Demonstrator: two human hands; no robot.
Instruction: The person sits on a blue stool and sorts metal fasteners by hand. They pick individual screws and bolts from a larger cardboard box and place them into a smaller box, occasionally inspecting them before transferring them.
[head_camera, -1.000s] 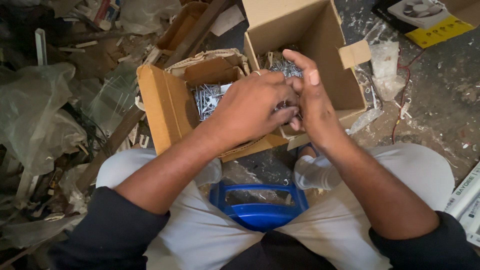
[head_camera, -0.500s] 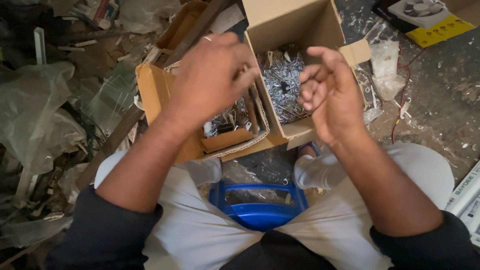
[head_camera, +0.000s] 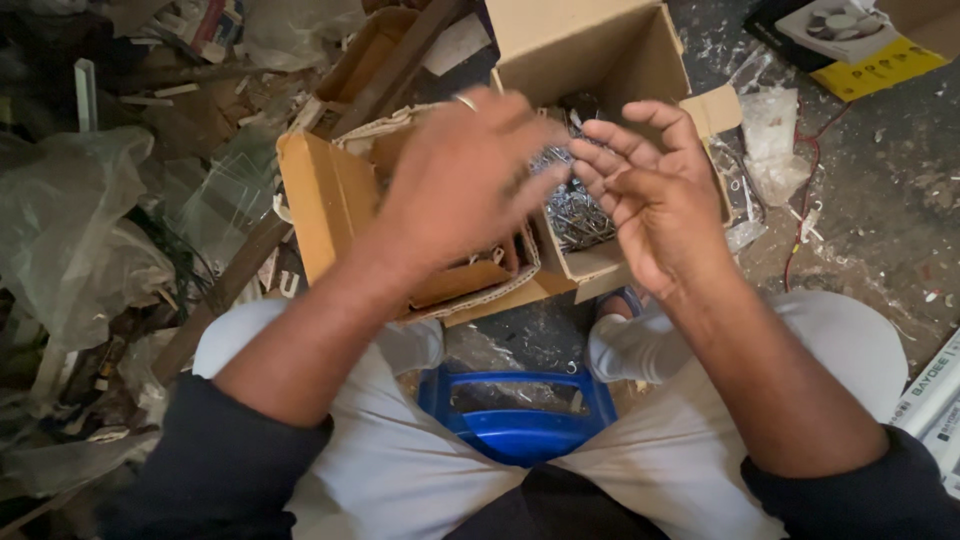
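Note:
I sit over two open cardboard boxes. The right box (head_camera: 600, 50) holds a heap of small silvery metal fasteners (head_camera: 578, 212). My right hand (head_camera: 655, 195) hovers over that heap with its palm up and fingers spread; nothing shows in it. My left hand (head_camera: 455, 185), blurred and back up, with a ring on one finger, hangs over the left box (head_camera: 320, 200). Its fingertips reach across to my right hand's fingers. What lies under its palm is hidden.
A blue plastic stool (head_camera: 515, 425) sits between my knees. Crumpled plastic bags (head_camera: 70, 230), a wooden strip (head_camera: 235, 285) and scrap pile up on the left. A clear bag (head_camera: 770, 130), a red wire (head_camera: 805, 205) and a yellow-and-black package (head_camera: 880, 65) lie on the dusty floor at right.
My hands were together over the right box, then my left hand swung out over the left box. It has now come back right, toward my opened right hand.

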